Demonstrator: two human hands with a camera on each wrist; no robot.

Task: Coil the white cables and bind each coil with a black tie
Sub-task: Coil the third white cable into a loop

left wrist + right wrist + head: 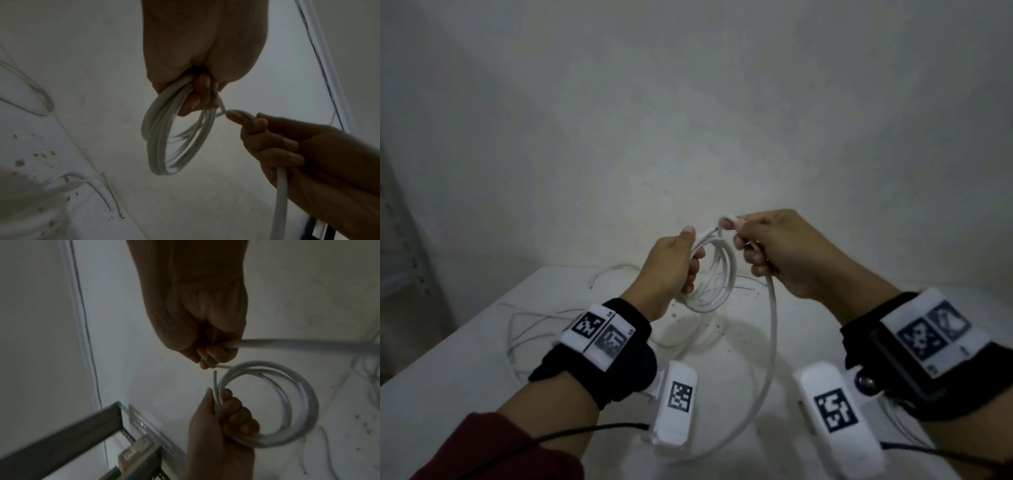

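Note:
My left hand (681, 260) grips a white cable coil (714, 284) of several loops, held up above the white table (448, 370). The same coil (162, 139) hangs below the left hand's fingers (197, 97) in the left wrist view, and shows as a ring (287, 402) in the right wrist view. My right hand (763, 246) holds the loose run of the same cable (774, 329), which sags in a wide arc toward my body. Its fingertips pinch the cable close to the coil's top. No black tie is visible.
More thin white cables (527, 329) lie loose on the table at the left and far side. Dark specks dot the tabletop (37, 159). A grey metal shelf frame (82, 426) stands to the left by the wall.

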